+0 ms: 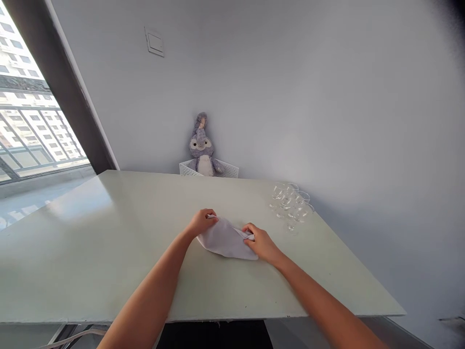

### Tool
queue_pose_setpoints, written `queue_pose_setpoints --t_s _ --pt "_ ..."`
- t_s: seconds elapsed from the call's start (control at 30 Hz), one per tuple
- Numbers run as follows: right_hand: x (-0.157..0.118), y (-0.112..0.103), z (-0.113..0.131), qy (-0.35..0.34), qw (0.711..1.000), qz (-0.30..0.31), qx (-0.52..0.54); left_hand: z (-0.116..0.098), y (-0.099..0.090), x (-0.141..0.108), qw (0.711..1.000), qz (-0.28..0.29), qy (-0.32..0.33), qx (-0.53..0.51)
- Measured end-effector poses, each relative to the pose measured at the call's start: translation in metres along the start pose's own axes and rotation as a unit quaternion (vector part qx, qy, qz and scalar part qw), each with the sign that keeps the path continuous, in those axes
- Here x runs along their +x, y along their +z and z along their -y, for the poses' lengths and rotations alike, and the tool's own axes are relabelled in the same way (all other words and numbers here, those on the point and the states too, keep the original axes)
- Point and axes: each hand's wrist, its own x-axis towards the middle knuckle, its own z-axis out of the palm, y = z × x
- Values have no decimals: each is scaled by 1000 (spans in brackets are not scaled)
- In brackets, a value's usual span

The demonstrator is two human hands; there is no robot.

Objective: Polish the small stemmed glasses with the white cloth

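Note:
A pale white cloth (227, 240) lies partly folded near the middle of the table, its upper edge lifted between my hands. My left hand (202, 223) pinches the cloth's upper left corner between thumb and fingers. On the other side, my right hand (260, 242) grips the folded edge at the right, thumb below and fingers above. The lower edge of the cloth droops onto the tabletop. What the folds cover underneath cannot be seen.
Several clear stemmed glasses (290, 201) stand clustered at the table's right, near the wall. At the back, a grey plush rabbit (202, 145) sits in a white perforated basket (228, 169). The pale tabletop (145, 208) has its front edge close to me. A window is at the left.

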Motion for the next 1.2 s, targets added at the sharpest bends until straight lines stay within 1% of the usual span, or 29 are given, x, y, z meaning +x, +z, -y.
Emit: queue_pose_setpoints --t_s 0.07,0.1,0.2,0.27,0.3,0.37,0.43,0.5,0.57,0.63,0.7,0.77,0.83,0.9,0.97,1.07,1.13,1.2 --pt "7 -7 -5 25 999 -16 14 0 -4 -2 999 2 -8 -48" --pt "9 -9 -7 31 999 -20 21 0 -5 -3 996 12 -6 -85" --pt "12 -13 -9 42 998 -30 43 -1 -3 -6 982 74 5 -173" --pt "12 -14 -11 46 996 -49 56 -1 0 -7 979 110 8 -172" --pt "11 -15 -12 50 995 -60 62 -1 1 -7 979 118 8 -164" --pt "10 -17 -16 55 992 -80 76 -1 2 -5 979 114 2 -169" --pt "9 -20 -19 53 989 -94 101 -3 1 -4 974 84 -11 -211" --pt "8 -24 -23 49 984 -100 140 -7 -1 -5 958 51 -20 -282" --pt "7 -27 -26 55 976 -99 183 -13 -4 -7 937 31 -24 -347" --pt "7 -28 -29 66 968 -99 220 -20 -5 -11 921 39 -16 -388" --pt "8 -30 -33 72 958 -108 255 -25 -6 -14 912 70 -1 -405" --pt "9 -32 -36 73 947 -119 290 -28 -5 -16 910 107 14 -401" --pt "9 -35 -37 73 937 -123 319 -30 -5 -17 915 119 22 -384" --pt "8 -39 -36 62 933 -114 336 -30 -5 -17 922 103 25 -372" --pt "5 -44 -35 43 933 -93 344 -31 -6 -17 927 71 30 -366" --pt "0 -51 -32 16 926 -32 376 -33 -9 -18 930 27 47 -362" --pt "-3 -55 -31 5 912 17 409 -34 -11 -20 931 24 64 -359" --pt "-5 -57 -31 9 910 49 412 -33 -11 -20 941 23 69 -331"
